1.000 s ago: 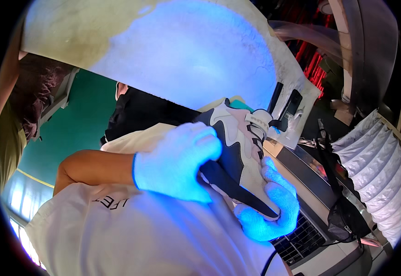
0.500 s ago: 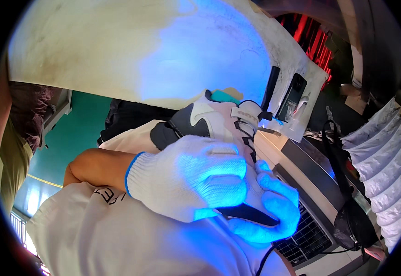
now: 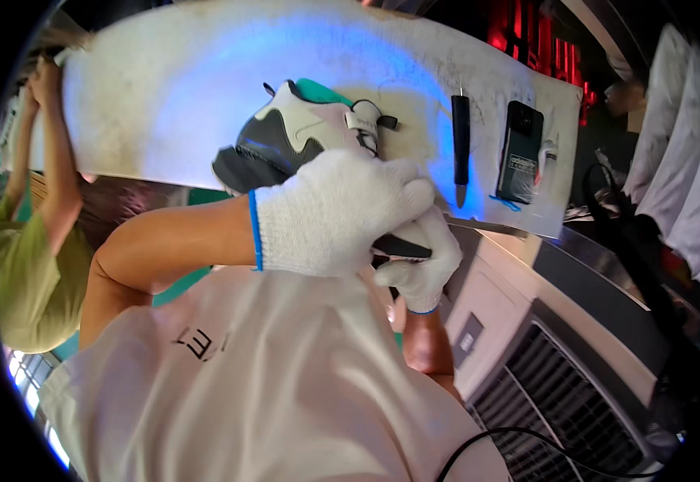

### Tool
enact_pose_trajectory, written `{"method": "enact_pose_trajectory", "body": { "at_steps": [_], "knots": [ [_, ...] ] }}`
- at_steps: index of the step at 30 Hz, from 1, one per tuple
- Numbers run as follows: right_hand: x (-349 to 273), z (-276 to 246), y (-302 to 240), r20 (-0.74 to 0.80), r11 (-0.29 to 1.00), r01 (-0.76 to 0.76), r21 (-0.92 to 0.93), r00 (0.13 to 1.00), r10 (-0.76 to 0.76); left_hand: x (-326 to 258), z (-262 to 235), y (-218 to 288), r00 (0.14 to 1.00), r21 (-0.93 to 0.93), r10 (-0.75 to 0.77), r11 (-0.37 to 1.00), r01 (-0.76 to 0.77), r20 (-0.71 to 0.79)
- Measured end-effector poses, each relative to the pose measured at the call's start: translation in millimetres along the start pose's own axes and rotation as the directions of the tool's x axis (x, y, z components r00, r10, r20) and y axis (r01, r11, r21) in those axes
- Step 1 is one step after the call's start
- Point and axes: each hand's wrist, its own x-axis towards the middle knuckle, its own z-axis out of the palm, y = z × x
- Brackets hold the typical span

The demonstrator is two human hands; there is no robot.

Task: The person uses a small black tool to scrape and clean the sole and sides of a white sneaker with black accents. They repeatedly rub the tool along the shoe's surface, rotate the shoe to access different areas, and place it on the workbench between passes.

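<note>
A sneaker (image 3: pixel 294 132) in white, grey and black, with a teal lining and a strap near its opening, lies tilted over the near edge of the table. My left hand (image 3: pixel 338 209), in a white knit glove with a blue cuff, is closed over its side and front. My right hand (image 3: pixel 426 261), gloved alike, grips the toe end from the right, its fingers meeting my left hand's. Between the gloves a dark part of the shoe's front shows. My hands hide the rest of the toe.
Along the right of the white table (image 3: pixel 149 104) lie a black-handled knife (image 3: pixel 461 136), a dark phone (image 3: pixel 520 153) and a small clear tube (image 3: pixel 549 157). A white ribbed duct (image 3: pixel 679 145) stands at far right, above a grille (image 3: pixel 559 394). Another person's arm (image 3: pixel 57 161) is at far left.
The shoe and both gloved hands have moved up and away from my body, toward the table. The blue light has left the gloves. Another person's arms have come into view at left.
</note>
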Motion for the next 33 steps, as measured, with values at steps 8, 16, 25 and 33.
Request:
{"method": "enact_pose_trajectory", "body": {
  "at_steps": [8, 16, 25, 33],
  "knots": [
    [16.1, 7.2, 19.6, -0.104, 0.944, 0.282, -0.168, 0.948, -0.302, 2.2, 8.1, 6.1, 0.991, 0.170, -0.077, 0.984, 0.058, 0.109],
    [6.7, 5.9, 34.1, -0.106, 0.974, 0.218, -0.058, 0.969, -0.223, -46.2, -10.4, -3.8, 0.998, 0.524, 0.008, 0.851, -0.036, 0.055],
    [8.9, 7.1, 39.7, -0.117, 0.974, 0.224, 0.042, 0.969, -0.218, -39.2, -9.8, -8.2, 0.997, 0.575, -0.073, 0.817, 0.047, 0.023],
    [10.2, 5.2, 28.1, -0.111, 0.961, 0.266, -0.072, 0.956, -0.273, -37.2, -11.0, -12.6, 0.975, 0.465, -0.223, 0.864, 0.191, 0.013]
  ]
}}
